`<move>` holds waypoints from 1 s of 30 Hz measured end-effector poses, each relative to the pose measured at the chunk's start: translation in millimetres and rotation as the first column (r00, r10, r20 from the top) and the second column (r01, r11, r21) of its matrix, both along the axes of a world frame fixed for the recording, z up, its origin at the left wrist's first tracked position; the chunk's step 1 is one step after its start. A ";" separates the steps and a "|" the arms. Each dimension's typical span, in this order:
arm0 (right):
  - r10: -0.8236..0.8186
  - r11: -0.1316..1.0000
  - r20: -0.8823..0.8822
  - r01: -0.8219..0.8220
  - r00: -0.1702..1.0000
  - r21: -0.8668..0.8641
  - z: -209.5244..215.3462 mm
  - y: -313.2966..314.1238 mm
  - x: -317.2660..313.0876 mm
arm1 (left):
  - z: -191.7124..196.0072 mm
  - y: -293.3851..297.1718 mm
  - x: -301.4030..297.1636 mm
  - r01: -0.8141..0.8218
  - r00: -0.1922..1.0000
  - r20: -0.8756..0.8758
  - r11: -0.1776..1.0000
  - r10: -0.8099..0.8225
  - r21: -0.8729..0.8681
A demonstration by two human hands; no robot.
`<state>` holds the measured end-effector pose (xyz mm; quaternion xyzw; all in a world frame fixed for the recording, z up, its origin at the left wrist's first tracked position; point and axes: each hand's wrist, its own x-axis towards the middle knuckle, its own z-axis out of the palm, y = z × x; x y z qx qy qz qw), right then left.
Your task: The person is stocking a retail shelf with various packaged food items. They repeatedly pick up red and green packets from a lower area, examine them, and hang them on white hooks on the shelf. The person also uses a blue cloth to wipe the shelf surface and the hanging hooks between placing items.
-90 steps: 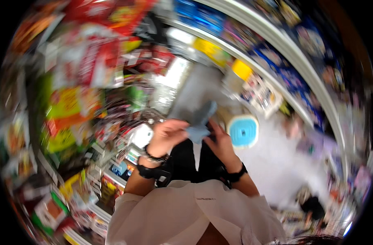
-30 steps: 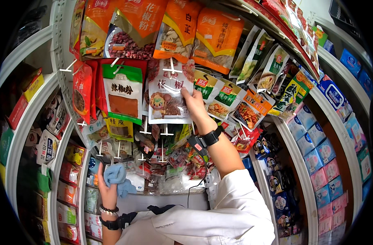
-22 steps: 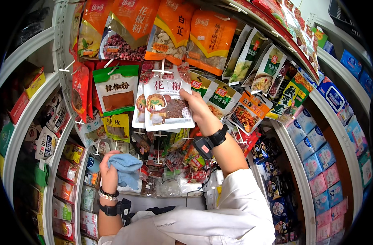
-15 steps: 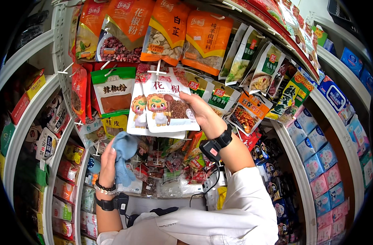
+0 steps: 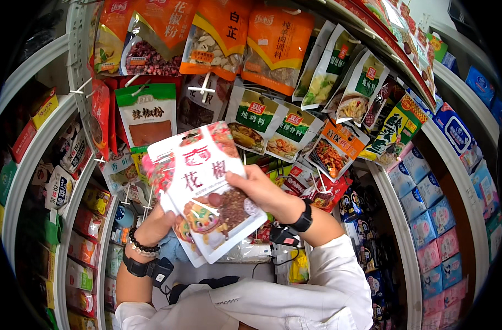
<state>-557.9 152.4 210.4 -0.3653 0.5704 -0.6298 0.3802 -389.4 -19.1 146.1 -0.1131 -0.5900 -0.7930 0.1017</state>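
The spice packets (image 5: pixel 207 187) are glossy plastic film, smooth and partly clear. A blue cloth (image 5: pixel 174 247) looks soft and matt. The hanging pouches (image 5: pixel 273 44) shine likewise on white metal hooks (image 5: pixel 202 88).

A shop: hanging seasoning packets (image 5: pixel 273 47) on pegs, stocked shelves (image 5: pixel 443 181) alongside.

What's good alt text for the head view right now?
Two bare hands hold a small stack of white spice packets in front of a shop rack; the right hand grips their right edge, the left hand supports them from behind. Orange and green hanging seasoning bags fill the pegs above, with blue packs shelved at right.
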 end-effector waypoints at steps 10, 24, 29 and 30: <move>0.234 0.969 -0.361 -0.185 0.903 0.165 -39.1 -54.9 14.4 | -62.1 1.5 36.1 -0.427 0.892 0.313 0.838 0.327 0.340; -0.696 0.716 -0.140 0.669 0.704 -0.199 -7.4 -138.5 -112.4 | -113.1 -2.0 80.2 -0.688 0.720 0.278 0.600 0.636 0.408; -0.480 0.876 -0.144 0.467 0.865 -0.118 -9.7 -141.2 -134.9 | -111.8 4.3 81.9 -0.721 0.687 0.273 0.582 0.674 0.376; -0.485 0.873 -0.173 0.463 0.857 -0.151 -10.7 -142.2 -133.1 | -110.1 5.1 82.3 -0.710 0.698 0.272 0.590 0.662 0.384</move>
